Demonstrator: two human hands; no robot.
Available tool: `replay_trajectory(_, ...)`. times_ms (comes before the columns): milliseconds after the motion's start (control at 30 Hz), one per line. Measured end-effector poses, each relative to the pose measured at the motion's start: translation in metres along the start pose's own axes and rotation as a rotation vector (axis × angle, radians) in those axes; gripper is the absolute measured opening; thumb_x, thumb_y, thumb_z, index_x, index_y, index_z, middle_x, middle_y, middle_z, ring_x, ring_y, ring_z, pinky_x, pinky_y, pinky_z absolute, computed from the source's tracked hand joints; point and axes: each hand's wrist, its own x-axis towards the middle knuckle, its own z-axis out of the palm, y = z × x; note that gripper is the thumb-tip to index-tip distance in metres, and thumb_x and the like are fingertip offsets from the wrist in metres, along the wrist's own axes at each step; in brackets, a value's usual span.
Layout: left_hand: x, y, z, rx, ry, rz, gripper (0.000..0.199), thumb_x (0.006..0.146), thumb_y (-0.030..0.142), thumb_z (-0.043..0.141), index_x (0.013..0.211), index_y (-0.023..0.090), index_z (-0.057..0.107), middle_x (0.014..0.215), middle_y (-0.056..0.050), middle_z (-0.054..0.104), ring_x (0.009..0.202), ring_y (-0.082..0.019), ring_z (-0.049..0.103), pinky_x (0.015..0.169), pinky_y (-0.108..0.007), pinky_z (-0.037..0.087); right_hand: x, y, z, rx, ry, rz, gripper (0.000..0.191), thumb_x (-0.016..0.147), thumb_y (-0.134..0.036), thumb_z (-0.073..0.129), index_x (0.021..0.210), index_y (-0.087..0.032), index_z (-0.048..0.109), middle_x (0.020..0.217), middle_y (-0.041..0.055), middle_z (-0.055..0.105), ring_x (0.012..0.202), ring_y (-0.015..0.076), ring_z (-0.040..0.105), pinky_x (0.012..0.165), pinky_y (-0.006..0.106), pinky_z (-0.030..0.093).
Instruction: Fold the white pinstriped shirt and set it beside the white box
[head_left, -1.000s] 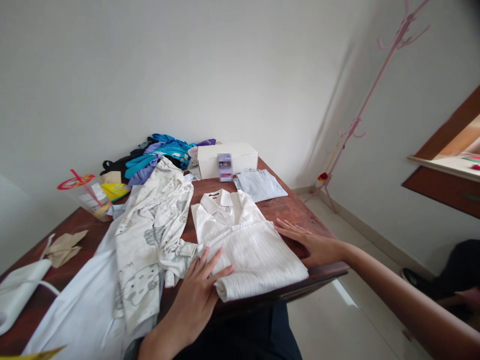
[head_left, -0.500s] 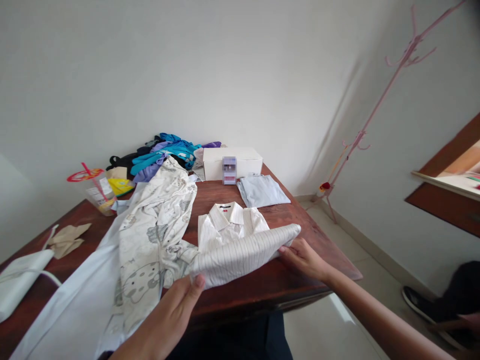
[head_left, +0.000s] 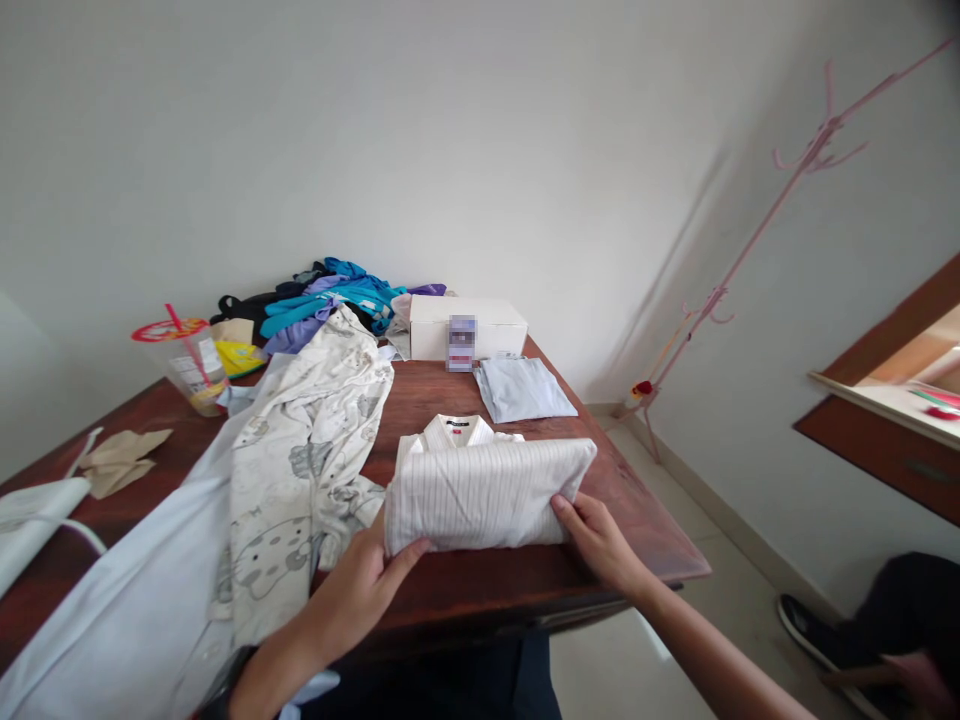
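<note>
A white striped collared shirt (head_left: 487,490) is folded on itself near the front edge of the wooden table, its collar toward the wall. My left hand (head_left: 375,570) grips the lower left corner of the folded part, thumb on top and the other fingers hidden under the cloth. At the right end, my right hand (head_left: 596,535) is closed on the lower edge, thumb on the fabric. The folded lower part lies up over the shirt's body, with the collar showing behind it. A white printed garment (head_left: 292,480) with cartoon animals lies to the left, close to my left hand.
Behind the shirt lie a folded pale blue garment (head_left: 525,388) and a white box (head_left: 491,325). A heap of clothes (head_left: 330,300), a plastic cup (head_left: 187,365) with a straw and brown paper (head_left: 124,460) are at left. A pink coat rack (head_left: 750,245) stands right.
The shirt's lower part has been brought further up over its body, covering more below the collar. Both hands have stayed on its ends, the right one slightly lower. The view has shifted slightly.
</note>
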Motion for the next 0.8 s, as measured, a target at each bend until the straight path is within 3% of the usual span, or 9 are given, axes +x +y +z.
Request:
replay_trajectory(100, 0.008, 0.002, 0.003, -0.067, 0.118, -0.038, 0.054, 0.102, 0.049, 0.052, 0.148, 0.022, 0.048, 0.146, -0.011, 0.060, 0.139, -0.029, 0.052, 0.118, -0.043, 0.040, 0.013, -0.006, 0.006, 0.003, 0.047, 0.013, 0.053, 0.095, -0.067, 0.049, 0.070, -0.020, 0.046, 0.066, -0.0011, 0.044, 0.062, 0.0133, 0.038, 0.055, 0.025, 0.032)
replay_trajectory(167, 0.015, 0.002, 0.003, -0.089, 0.195, -0.092, 0.060, 0.101, 0.050, 0.052, 0.151, 0.019, 0.042, 0.145, -0.014, 0.060, 0.133, -0.030, 0.057, 0.112, -0.043, 0.045, 0.025, -0.007, 0.011, -0.020, 0.082, 0.022, 0.052, 0.095, -0.065, 0.049, 0.071, -0.020, 0.047, 0.066, -0.0011, 0.044, 0.062, 0.0133, 0.038, 0.054, 0.025, 0.030)
replay_trajectory(300, 0.030, -0.007, 0.000, 0.048, 0.235, -0.183, 0.075, 0.099, 0.050, 0.051, 0.159, 0.012, 0.028, 0.113, -0.014, 0.073, 0.096, -0.030, 0.073, 0.089, -0.042, 0.055, 0.047, 0.000, 0.017, -0.196, 0.133, 0.039, 0.050, 0.094, -0.061, 0.045, 0.066, -0.020, 0.046, 0.063, -0.0005, 0.045, 0.061, 0.0146, 0.042, 0.055, 0.026, 0.028)
replay_trajectory(433, 0.039, -0.015, -0.001, 0.245, 0.215, -0.110, 0.070, 0.100, 0.043, 0.045, 0.160, 0.011, 0.028, 0.093, -0.010, 0.074, 0.077, -0.028, 0.073, 0.077, -0.037, 0.054, 0.057, 0.003, 0.017, -0.441, 0.130, 0.040, 0.043, 0.098, -0.050, 0.043, 0.066, -0.021, 0.046, 0.064, 0.0012, 0.053, 0.062, 0.0164, 0.049, 0.060, 0.027, 0.028)
replay_trajectory(667, 0.027, -0.015, -0.007, 0.371, 0.087, -0.132, 0.056, 0.099, 0.038, 0.043, 0.152, 0.021, 0.048, 0.077, -0.004, 0.073, 0.072, -0.026, 0.072, 0.072, -0.032, 0.052, 0.056, -0.010, 0.012, -0.640, 0.003, 0.108, 0.028, 0.100, -0.036, 0.047, 0.078, -0.021, 0.055, 0.074, 0.0047, 0.064, 0.070, 0.0193, 0.058, 0.062, 0.027, 0.027)
replay_trajectory(800, 0.034, -0.014, -0.014, 0.202, 0.140, -0.081, 0.064, 0.095, 0.044, 0.053, 0.155, 0.023, 0.044, 0.101, -0.007, 0.077, 0.087, -0.026, 0.074, 0.078, -0.033, 0.056, 0.054, -0.011, 0.010, -0.592, 0.010, 0.072, 0.032, 0.099, -0.045, 0.049, 0.080, -0.021, 0.055, 0.073, 0.0032, 0.064, 0.069, 0.0189, 0.058, 0.062, 0.026, 0.028)
